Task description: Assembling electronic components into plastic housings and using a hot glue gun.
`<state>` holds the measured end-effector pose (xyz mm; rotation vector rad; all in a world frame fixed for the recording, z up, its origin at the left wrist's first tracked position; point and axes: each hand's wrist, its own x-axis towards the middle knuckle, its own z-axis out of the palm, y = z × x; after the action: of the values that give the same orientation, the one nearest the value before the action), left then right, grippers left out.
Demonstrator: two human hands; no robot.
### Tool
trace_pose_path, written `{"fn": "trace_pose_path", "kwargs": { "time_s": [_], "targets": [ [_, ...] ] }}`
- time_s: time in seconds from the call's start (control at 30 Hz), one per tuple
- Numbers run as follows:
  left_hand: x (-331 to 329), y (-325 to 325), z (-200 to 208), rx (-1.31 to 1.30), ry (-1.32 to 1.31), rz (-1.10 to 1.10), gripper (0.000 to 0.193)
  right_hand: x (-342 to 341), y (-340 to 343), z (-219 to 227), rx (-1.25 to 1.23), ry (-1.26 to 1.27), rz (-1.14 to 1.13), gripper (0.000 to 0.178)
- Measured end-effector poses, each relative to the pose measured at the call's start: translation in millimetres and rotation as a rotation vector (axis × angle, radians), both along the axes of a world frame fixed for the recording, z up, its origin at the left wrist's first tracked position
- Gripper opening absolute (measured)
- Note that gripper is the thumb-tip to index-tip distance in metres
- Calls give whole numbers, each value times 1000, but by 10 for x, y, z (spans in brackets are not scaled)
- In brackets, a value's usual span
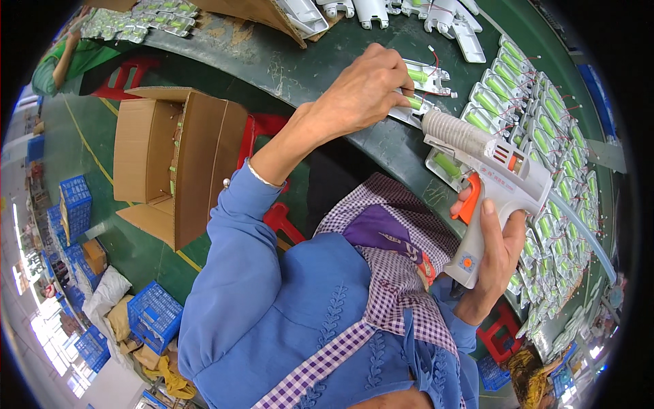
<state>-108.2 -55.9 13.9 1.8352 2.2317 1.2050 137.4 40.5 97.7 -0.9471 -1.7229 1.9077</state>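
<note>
My left hand (364, 92) reaches over the green workbench, its fingers closed on a white plastic housing (407, 117) with a green battery cell (414, 102) in it. Its fingertips partly hide that piece. In my right hand (501, 249) is a white hot glue gun (507, 177), fingers wrapped around the handle by the orange trigger (469, 198). The gun's nozzle end points at the held housing, near its cell. From the gun's back runs a translucent glue stick (586, 235). Just beyond my left fingers lies another housing with a green cell (426, 78) and thin wires.
Rows of white housings with green cells (545, 129) cover the right side of the bench. Empty white shells (439, 17) and a cardboard box (272, 17) sit at the back. An open carton (180, 163) stands left, near red stools. Another person's arm (65, 61) shows far left.
</note>
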Motion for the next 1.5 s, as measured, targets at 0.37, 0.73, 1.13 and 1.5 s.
{"fn": "trace_pose_path", "kwargs": {
  "time_s": [0.37,0.73,1.13,1.5],
  "targets": [
    [2,75,-104,-146,15,-33,17,-58,-71,33,20,27,-23,36],
    [20,61,-114,-137,-22,-15,17,-92,-91,44,77,-31,3,33],
    [17,3,-124,-92,-17,17,19,15,-105,8,47,-55,7,34],
    [32,84,-115,-77,116,132,15,127,-108,59,-26,171,-164,45]
  ]
}}
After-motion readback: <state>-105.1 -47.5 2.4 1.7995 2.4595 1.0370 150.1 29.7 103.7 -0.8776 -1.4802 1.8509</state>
